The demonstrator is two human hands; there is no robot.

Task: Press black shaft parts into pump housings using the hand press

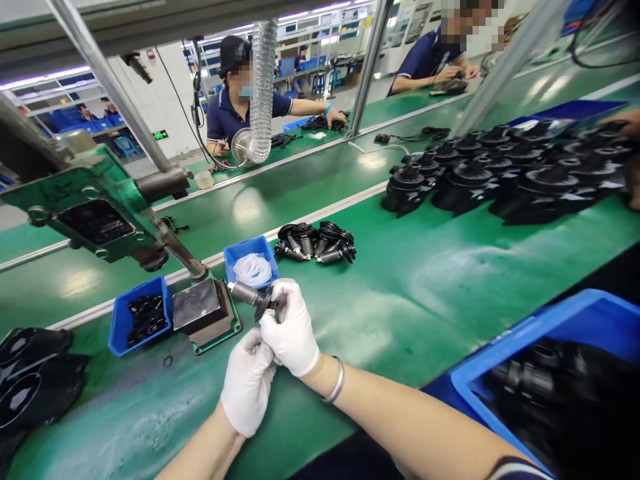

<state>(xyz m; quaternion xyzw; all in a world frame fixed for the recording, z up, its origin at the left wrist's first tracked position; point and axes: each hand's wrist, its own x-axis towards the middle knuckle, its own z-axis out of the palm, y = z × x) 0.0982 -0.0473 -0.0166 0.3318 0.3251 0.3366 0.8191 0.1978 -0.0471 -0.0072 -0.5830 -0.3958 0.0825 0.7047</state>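
My right hand (294,332), in a white glove, grips a dark part (246,293) with a grey cylinder, a pale tip and a wider black collar. The cylinder sticks out to the left, tilted. Just below, my left hand (246,377), also gloved in white, is closed with its fingertips against the right hand. Whatever lies between its fingers is hidden. Beyond the hands, a pile of similar black parts (317,241) lies on the green bench (360,327). A small blue bin (226,257) with translucent white rings (253,269) stands behind the held part.
A green press (95,207) leans over a metal block (199,305) at left. Beside it sits a blue bin (116,320) of small black pieces. Black housings (470,173) stand at right; a large blue crate (590,300) holds dark parts. Two co-workers work across the bench.
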